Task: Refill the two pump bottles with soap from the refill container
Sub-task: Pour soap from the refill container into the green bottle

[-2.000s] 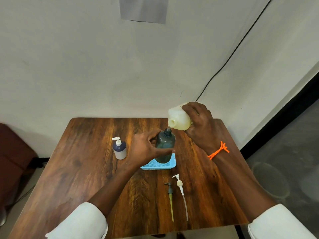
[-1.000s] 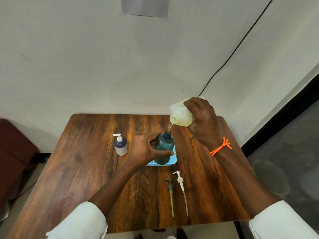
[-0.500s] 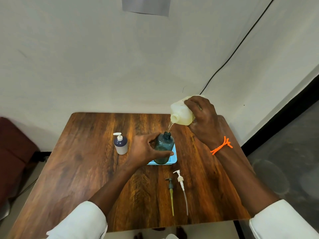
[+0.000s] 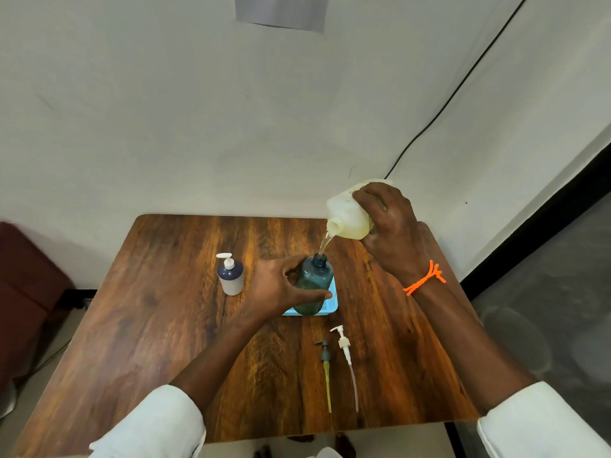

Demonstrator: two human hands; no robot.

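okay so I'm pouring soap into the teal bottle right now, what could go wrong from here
1. The thin soap stream falls through open air from the tilted pale plastic refill container in the right hand into the narrow neck of the dark teal bottle; a small wobble could send it onto the wooden table.
2. The left hand covers much of the bottle, so overfilling may go unnoticed.

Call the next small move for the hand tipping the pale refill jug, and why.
Probably hold the tilt steady and keep pouring. The right hand holds the pale translucent refill jug tipped, a thin soap stream falling into the open neck of the dark teal plastic bottle, which the left hand steadies on the light blue tray. Fill level is hard to read.
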